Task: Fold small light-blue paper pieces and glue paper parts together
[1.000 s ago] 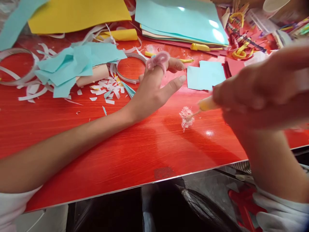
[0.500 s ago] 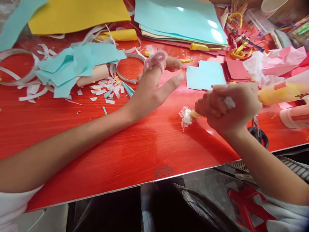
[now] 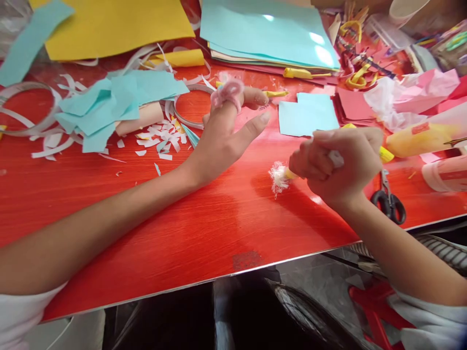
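My left hand (image 3: pixel 226 138) hovers over the middle of the red table, thumb and fingers apart, holding nothing. A fuzzy pink pipe-cleaner ring (image 3: pixel 229 95) with loops sits on one of its fingers. My right hand (image 3: pixel 337 165) is closed in a fist around a yellow-handled brush, whose frayed white bristles (image 3: pixel 278 178) stick out to the left, close to the tabletop. Most of the handle is hidden in the fist. A small whitish bit (image 3: pixel 335 159) shows between the curled fingers. Light blue paper squares (image 3: pixel 309 116) lie just beyond this hand.
Black-handled scissors (image 3: pixel 389 201) lie right of my right hand. Cut blue strips (image 3: pixel 105 109), white scraps (image 3: pixel 166 136) and tape rings (image 3: pixel 54 109) lie left. Large blue sheets (image 3: pixel 268 34) and yellow paper (image 3: pixel 116 29) are at the back, red squares (image 3: pixel 353 104) at the right.
My right hand and the brush have shifted slightly left in the view, showing more of the scissors. The left hand keeps its pose; the whole view has shifted a little.
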Demonstrator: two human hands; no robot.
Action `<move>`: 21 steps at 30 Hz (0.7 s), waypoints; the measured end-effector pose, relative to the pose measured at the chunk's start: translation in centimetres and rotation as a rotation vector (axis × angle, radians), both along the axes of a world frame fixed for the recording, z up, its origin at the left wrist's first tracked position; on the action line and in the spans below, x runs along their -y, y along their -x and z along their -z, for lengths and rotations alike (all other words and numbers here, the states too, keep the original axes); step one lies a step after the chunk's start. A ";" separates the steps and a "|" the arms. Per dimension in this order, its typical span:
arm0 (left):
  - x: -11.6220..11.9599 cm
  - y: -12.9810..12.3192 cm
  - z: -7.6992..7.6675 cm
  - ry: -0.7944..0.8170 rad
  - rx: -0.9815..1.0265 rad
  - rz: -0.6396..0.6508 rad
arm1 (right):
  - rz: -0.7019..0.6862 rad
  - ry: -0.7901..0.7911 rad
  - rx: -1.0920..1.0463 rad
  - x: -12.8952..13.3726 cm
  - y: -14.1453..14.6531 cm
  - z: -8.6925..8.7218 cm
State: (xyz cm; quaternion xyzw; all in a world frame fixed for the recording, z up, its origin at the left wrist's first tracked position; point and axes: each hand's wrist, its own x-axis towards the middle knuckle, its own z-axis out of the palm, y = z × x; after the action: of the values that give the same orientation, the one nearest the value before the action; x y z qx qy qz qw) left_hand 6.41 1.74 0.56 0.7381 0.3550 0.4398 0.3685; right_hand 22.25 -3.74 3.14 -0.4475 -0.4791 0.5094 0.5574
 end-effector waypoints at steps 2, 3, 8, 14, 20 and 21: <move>0.1 -0.1 -0.1 0.016 -0.011 -0.005 | -0.032 -0.023 0.018 1.1 -0.2 0.0; 0.1 -0.3 -0.1 0.021 -0.020 -0.007 | -0.050 -0.048 0.027 1.5 -0.1 0.1; 0.2 -0.5 -0.1 -0.006 -0.024 -0.006 | -0.084 -0.129 0.016 0.6 1.0 0.7; 0.0 -0.1 0.1 0.028 0.009 -0.061 | 0.001 -0.051 0.004 0.4 0.2 0.4; 0.1 -0.4 0.2 -0.008 -0.036 -0.024 | -0.023 -0.010 -0.037 0.4 1.4 0.5; 0.1 -0.3 0.2 -0.010 -0.031 -0.031 | -0.004 -0.021 -0.040 0.0 1.4 0.5</move>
State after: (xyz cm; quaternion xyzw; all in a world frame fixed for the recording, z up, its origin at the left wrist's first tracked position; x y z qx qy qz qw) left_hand 6.74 1.68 0.41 0.7411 0.3698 0.4358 0.3522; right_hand 20.89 -3.79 2.64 -0.4305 -0.4739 0.5144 0.5705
